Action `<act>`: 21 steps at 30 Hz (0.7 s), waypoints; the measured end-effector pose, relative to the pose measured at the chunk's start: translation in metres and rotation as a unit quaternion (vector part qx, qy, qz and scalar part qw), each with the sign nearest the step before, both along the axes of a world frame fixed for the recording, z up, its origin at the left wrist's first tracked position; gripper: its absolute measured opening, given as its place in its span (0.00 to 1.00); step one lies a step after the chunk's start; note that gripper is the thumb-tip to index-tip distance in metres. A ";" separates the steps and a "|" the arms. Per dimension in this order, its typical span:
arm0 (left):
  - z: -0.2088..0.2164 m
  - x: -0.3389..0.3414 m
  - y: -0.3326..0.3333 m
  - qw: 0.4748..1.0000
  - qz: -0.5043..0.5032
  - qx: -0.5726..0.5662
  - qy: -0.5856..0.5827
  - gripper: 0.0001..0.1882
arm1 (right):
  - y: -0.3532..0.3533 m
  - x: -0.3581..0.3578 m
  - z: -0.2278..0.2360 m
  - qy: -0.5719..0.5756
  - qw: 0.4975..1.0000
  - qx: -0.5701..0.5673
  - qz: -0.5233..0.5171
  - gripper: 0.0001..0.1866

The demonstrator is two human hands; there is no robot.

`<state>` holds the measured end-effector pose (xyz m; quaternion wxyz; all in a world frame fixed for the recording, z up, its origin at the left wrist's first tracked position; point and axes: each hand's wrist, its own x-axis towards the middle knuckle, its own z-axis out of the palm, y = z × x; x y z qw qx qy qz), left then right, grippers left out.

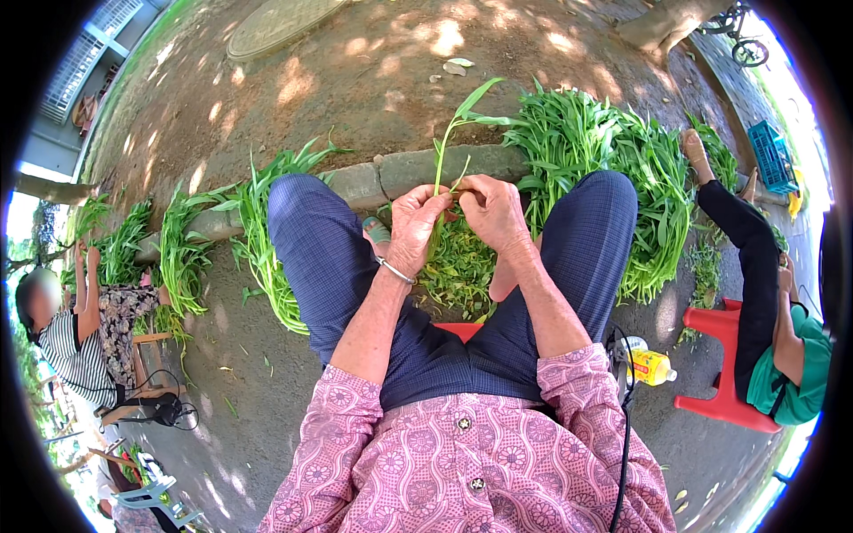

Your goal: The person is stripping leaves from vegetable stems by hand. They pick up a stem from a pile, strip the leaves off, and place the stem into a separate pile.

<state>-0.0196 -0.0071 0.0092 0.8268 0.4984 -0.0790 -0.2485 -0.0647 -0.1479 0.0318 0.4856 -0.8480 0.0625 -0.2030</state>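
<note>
Between my knees, my left hand pinches a long green water spinach stalk that stands upright, its narrow leaves spread at the top. Close beside it, my right hand has thumb and fingers pressed together on a thin side sprig next to the stalk. Below both hands lies a heap of plucked leaves and bits. A large pile of long leafy greens spreads beyond and beside my right knee. A smaller bundle of stalks lies by my left knee.
A stone curb crosses in front of me, with bare soil beyond. Right of me are a yellow-labelled bottle, a red stool with a person seated, and a blue crate. Another seated person is at the left, near more greens.
</note>
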 end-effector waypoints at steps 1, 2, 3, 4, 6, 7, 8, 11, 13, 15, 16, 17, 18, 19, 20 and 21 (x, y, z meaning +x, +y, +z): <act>0.000 0.000 0.000 1.000 0.004 -0.004 0.000 0.06 | 0.001 0.000 0.003 -0.001 1.000 -0.002 0.005 0.07; 0.000 0.000 0.001 1.000 0.007 -0.004 -0.002 0.06 | 0.002 0.000 0.004 -0.002 1.000 -0.004 0.011 0.07; -0.001 0.000 0.000 1.000 0.008 -0.004 -0.004 0.06 | 0.002 -0.001 0.005 -0.002 1.000 -0.009 0.013 0.07; -0.002 0.000 0.000 1.000 0.010 -0.005 -0.007 0.06 | 0.002 -0.001 0.005 -0.002 1.000 -0.014 0.015 0.07; -0.004 0.001 0.002 1.000 -0.002 0.001 -0.016 0.07 | 0.002 -0.001 0.005 -0.003 1.000 -0.011 0.015 0.06; -0.004 0.002 0.002 1.000 -0.008 0.004 -0.021 0.07 | 0.003 -0.001 0.004 -0.003 1.000 -0.003 0.012 0.06; -0.005 0.002 0.002 1.000 -0.010 0.002 -0.017 0.07 | 0.003 0.000 0.003 -0.003 1.000 0.004 0.010 0.06; -0.002 0.002 0.002 1.000 -0.014 0.002 -0.009 0.08 | 0.004 0.000 0.001 -0.013 1.000 0.014 -0.003 0.05; 0.000 0.001 0.002 1.000 -0.015 0.011 -0.009 0.08 | 0.002 0.001 0.000 -0.012 1.000 0.000 0.004 0.05; 0.001 0.001 0.002 1.000 -0.014 0.024 -0.005 0.08 | 0.002 0.001 0.000 -0.009 1.000 0.001 0.010 0.05; 0.001 0.000 0.002 0.999 -0.014 0.031 -0.003 0.07 | 0.002 0.000 0.000 -0.006 1.000 0.010 0.011 0.05; 0.001 0.000 0.002 0.999 -0.011 0.040 -0.001 0.07 | 0.002 0.000 0.001 -0.004 1.000 0.018 0.013 0.06; 0.002 0.000 0.001 0.999 -0.008 0.048 0.000 0.07 | 0.002 0.000 0.002 -0.002 1.000 0.008 0.011 0.06; 0.002 0.000 0.001 0.998 -0.005 0.057 0.002 0.07 | 0.002 0.001 0.003 0.000 1.000 -0.003 0.010 0.06; 0.003 0.001 0.001 0.998 -0.009 0.064 0.000 0.07 | 0.002 0.001 0.004 0.002 1.000 -0.013 0.009 0.06; 0.002 0.001 0.002 0.997 -0.012 0.071 -0.002 0.07 | 0.002 0.000 0.005 0.007 1.000 -0.013 0.009 0.06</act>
